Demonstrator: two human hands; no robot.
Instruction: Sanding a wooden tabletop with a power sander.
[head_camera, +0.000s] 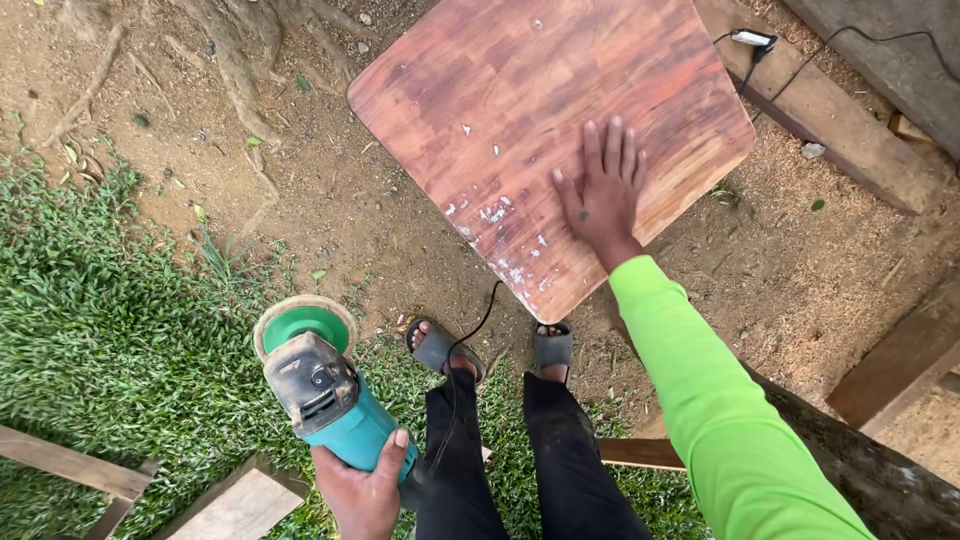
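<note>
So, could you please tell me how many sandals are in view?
2: a grey sandal on the left foot beside the grass, and a second grey sandal on the right foot, just below the wooden tabletop.

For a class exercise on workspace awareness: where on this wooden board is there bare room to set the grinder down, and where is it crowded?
The wooden board is bare across its far and left parts, from the far edge down to the white scuffed patch. The right hand lies flat near the right near edge, so that part is taken. The left hand holds the grinder over the grass, beside the feet.
</note>
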